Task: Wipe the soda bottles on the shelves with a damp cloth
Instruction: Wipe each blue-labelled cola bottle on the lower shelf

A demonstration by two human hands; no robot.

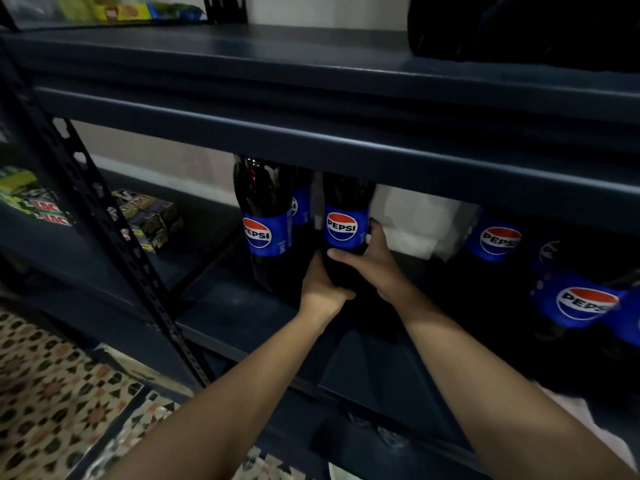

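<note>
Cola bottle (345, 226) upright on the lower shelf (221, 306), gripped low on its dark body from both sides: left hand (322, 289) wrapped round the left side, right hand (375, 263) curled round the right, thumb across the front under the blue label. Second bottle (265, 223) just beside on the left, a third (302, 202) behind. More bottles (575, 299) at the right, partly in shadow. White box (415, 223) behind. Upper shelf beam (346, 140) hiding the bottle tops. Packets (149, 216) far left.
</note>
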